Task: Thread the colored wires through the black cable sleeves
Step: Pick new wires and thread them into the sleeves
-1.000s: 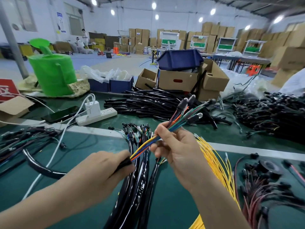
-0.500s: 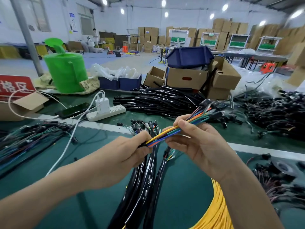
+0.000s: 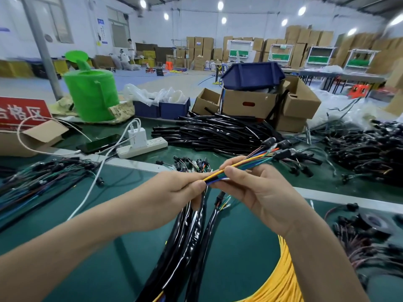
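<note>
Nearest, several black cable sleeves [image 3: 185, 247] lie on the green mat [image 3: 98, 258]. Wire ends peek out of one at the bottom edge, so some threading looks done. Above them the left hand [image 3: 172, 192] is curled round the mouth of the current sleeve [image 3: 199, 211]. The right hand [image 3: 261, 192], just beside it, pinches the colored wires [image 3: 239, 165] between thumb and fingers. The wires run from the left fist up and rightward to black connectors [image 3: 281, 147]. Beyond lies a pile of empty sleeves [image 3: 218, 131], so much seems left.
</note>
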Demonstrator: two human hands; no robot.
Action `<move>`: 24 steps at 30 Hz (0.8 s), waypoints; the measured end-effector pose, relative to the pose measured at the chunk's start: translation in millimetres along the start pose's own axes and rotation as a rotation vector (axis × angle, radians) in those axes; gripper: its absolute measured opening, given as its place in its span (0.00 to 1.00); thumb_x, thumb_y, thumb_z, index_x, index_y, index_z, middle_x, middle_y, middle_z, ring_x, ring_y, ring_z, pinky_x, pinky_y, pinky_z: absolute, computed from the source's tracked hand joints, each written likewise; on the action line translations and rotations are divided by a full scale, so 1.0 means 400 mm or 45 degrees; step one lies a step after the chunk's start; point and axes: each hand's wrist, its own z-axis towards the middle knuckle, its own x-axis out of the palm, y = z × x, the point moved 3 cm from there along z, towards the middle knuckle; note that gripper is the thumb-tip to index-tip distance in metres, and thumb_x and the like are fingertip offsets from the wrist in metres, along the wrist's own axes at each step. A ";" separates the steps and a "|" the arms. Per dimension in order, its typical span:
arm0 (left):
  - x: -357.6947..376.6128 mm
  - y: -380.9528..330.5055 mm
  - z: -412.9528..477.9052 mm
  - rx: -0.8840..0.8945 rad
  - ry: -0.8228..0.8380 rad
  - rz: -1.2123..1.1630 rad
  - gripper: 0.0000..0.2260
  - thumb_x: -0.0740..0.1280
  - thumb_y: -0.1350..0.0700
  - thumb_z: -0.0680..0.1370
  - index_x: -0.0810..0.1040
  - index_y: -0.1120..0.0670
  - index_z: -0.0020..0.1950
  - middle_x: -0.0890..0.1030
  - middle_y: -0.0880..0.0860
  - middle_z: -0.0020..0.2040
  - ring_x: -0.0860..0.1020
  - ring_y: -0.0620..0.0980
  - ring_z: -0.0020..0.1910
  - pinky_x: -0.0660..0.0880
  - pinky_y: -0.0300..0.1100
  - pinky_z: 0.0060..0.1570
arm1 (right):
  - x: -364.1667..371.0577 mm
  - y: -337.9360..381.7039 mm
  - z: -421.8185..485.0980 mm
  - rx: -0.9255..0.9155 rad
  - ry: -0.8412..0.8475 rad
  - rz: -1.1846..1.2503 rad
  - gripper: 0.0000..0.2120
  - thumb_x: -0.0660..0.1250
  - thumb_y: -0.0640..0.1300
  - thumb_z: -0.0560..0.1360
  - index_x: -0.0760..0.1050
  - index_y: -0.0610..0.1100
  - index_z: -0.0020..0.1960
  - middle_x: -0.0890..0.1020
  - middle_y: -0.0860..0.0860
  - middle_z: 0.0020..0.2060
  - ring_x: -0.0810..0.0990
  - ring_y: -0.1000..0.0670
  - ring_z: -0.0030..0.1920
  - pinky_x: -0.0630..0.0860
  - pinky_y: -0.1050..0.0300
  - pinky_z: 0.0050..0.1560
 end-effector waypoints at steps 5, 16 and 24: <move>0.002 -0.025 0.013 -0.023 0.074 -0.111 0.14 0.57 0.59 0.82 0.81 0.49 0.47 0.77 0.45 0.30 0.68 0.49 0.32 0.65 0.43 0.36 | -0.024 0.015 -0.006 -0.020 -0.015 -0.056 0.05 0.66 0.36 0.68 0.75 0.35 0.43 0.81 0.44 0.37 0.84 0.47 0.43 0.80 0.62 0.42; 0.050 0.000 0.044 -0.010 0.153 -0.256 0.17 0.55 0.45 0.80 0.77 0.56 0.46 0.74 0.49 0.28 0.69 0.48 0.27 0.67 0.41 0.32 | -0.043 0.017 -0.011 -0.081 -0.015 -0.265 0.05 0.68 0.39 0.65 0.78 0.39 0.41 0.76 0.48 0.29 0.74 0.54 0.31 0.71 0.65 0.31; 0.030 0.040 0.009 0.090 -0.011 0.084 0.20 0.52 0.41 0.76 0.66 0.52 0.32 0.65 0.45 0.25 0.62 0.43 0.24 0.59 0.33 0.26 | -0.080 0.015 -0.004 0.116 -0.075 0.321 0.22 0.63 0.59 0.68 0.83 0.41 0.39 0.82 0.42 0.38 0.74 0.54 0.25 0.70 0.69 0.21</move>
